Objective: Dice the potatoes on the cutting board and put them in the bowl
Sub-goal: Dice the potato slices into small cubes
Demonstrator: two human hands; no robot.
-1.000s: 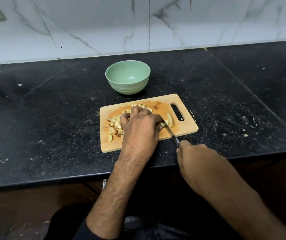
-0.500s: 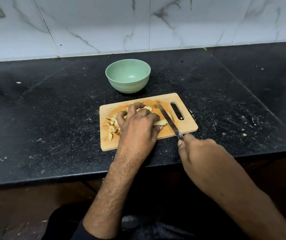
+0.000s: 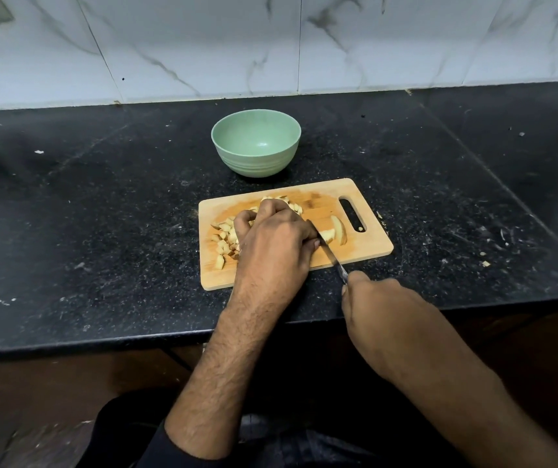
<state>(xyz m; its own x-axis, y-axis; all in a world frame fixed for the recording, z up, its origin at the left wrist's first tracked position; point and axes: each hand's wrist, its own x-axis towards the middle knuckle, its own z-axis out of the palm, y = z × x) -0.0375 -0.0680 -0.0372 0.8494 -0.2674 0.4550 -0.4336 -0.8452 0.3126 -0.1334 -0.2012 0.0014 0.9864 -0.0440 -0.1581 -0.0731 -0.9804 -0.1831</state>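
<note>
Two kinds of potato lie on the cutting board: a heap of diced potato pieces on its left half, partly under my left hand, and a few uncut potato slices just left of the board's handle slot. My left hand sits knuckles-up on the board, its fingers curled down over the potato I am cutting; what exactly they pin is hidden beneath them, though the thumb tip shows at the blade's side. My right hand is at the near edge of the worktop, its fingers wrapped tight around the handle of the knife. The blade slants away from me across the board's near right part and meets the potato right beside my left fingers. Beyond the board, close to its far edge but not touching it, stands the green bowl, with nothing visible inside. The board and bowl rest on the black speckled worktop, which carries pale crumbs and scraps, mostly to the right. Behind it rises a white marbled tile wall.
</note>
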